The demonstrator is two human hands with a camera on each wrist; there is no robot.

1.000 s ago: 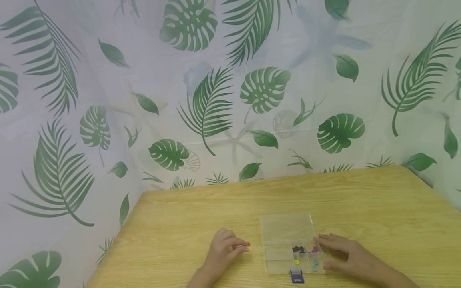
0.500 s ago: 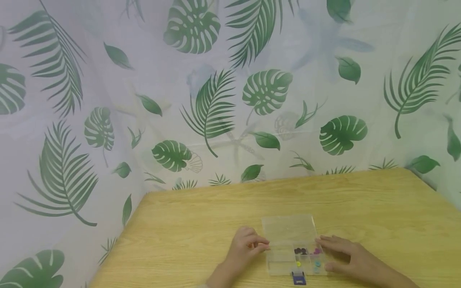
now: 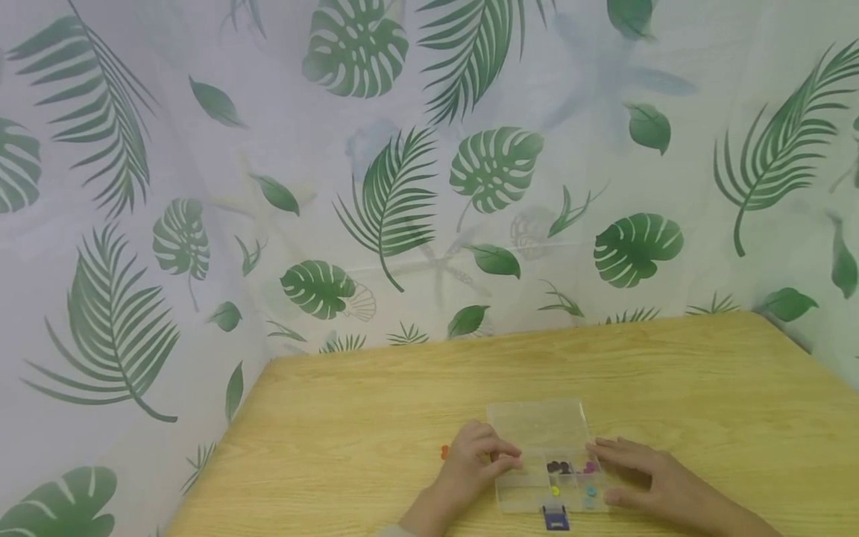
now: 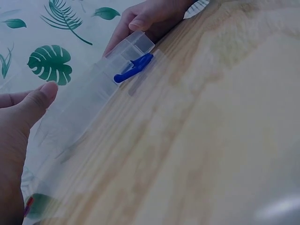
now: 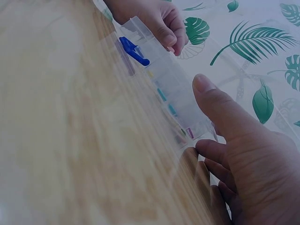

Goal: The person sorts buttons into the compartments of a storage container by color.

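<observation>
A clear plastic compartment box (image 3: 520,498) lies on the table with its lid (image 3: 540,425) laid open at the back. Over its left compartments, my left hand (image 3: 470,462) pinches a small orange button, mostly covered by the fingertips. My right hand (image 3: 647,477) rests at the box's right end, fingers fairly straight along the far corner and thumb by the near one. Inside the box are dark buttons (image 3: 558,468), magenta buttons (image 3: 588,468), a yellow button (image 3: 555,491) and teal buttons (image 3: 590,491). The blue latch (image 3: 555,517) hangs at the front.
On the wood-grain table (image 3: 349,425), just left of my left hand, lie orange buttons (image 3: 444,452), partly hidden by that hand. A leaf-patterned white sheet (image 3: 416,209) rises behind the table and along both sides.
My left hand has moved right, from the table beside the box to over its left compartments, carrying the orange button. Orange buttons now show behind it. The right hand stays put.
</observation>
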